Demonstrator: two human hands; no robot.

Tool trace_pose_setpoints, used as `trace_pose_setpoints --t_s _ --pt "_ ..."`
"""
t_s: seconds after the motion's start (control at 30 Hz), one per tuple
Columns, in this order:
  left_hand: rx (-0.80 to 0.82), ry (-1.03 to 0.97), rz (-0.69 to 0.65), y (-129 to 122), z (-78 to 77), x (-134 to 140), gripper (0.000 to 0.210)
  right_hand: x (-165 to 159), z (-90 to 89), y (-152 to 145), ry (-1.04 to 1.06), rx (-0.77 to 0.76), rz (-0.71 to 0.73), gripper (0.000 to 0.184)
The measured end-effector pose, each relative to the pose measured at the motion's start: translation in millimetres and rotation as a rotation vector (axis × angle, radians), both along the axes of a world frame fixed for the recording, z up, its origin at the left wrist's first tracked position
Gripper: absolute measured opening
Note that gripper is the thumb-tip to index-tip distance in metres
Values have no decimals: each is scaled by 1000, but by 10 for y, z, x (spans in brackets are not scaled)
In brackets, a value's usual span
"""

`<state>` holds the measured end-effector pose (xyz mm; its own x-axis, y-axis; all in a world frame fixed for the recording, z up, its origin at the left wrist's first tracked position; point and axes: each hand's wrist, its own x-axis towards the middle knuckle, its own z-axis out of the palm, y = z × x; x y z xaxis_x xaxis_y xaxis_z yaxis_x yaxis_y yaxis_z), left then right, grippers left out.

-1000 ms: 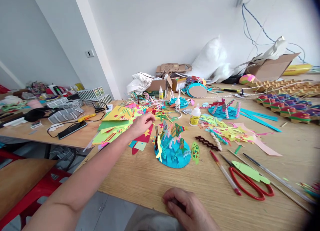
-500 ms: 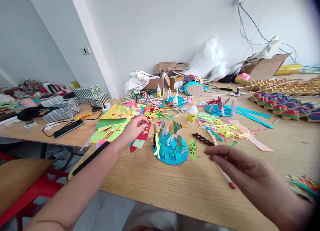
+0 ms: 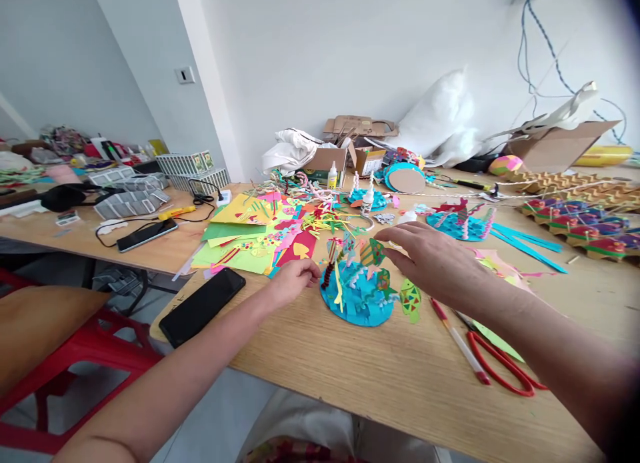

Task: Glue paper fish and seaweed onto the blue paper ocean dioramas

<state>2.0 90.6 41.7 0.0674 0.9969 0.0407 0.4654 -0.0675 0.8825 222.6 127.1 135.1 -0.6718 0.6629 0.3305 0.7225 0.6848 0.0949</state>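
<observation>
A round blue ocean model (image 3: 357,313) stands on the table, with upright paper fish and twisted pipe-cleaner pieces on it. At its left rim is my left hand (image 3: 295,281), fingers curled together; what they pinch, if anything, is hidden. Over its right side reaches my right hand (image 3: 425,253), thumb and forefinger apart beside a striped green paper fish (image 3: 373,252). A yellow paper strip (image 3: 339,289) rises at the model's left front. A light green fish with coloured triangles (image 3: 411,300) sticks out at its right.
Red-handled scissors (image 3: 505,369) and a red-and-white pen (image 3: 463,346) lie at right. Coloured paper sheets (image 3: 235,233) and a black phone (image 3: 203,306) are at left. Another blue model (image 3: 445,226), glue bottles and painted egg-carton pieces (image 3: 575,223) stand farther back.
My right hand has moved forward and left to the model's right side, uncovering the scissors. My left hand has come nearer the model's left rim. The view has shifted left.
</observation>
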Motion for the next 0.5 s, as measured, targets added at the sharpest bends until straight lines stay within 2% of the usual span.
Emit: trace_pose_setpoints --t_s 0.2,0.33,0.5 --pt "175 201 -6 79 -152 -6 26 -87 -74 133 -150 25 -58 26" --pt "190 179 30 93 -228 21 26 -129 -87 148 -152 -29 -96 27" --pt "215 142 53 66 -273 20 25 -183 -48 99 -99 -87 -76 26"
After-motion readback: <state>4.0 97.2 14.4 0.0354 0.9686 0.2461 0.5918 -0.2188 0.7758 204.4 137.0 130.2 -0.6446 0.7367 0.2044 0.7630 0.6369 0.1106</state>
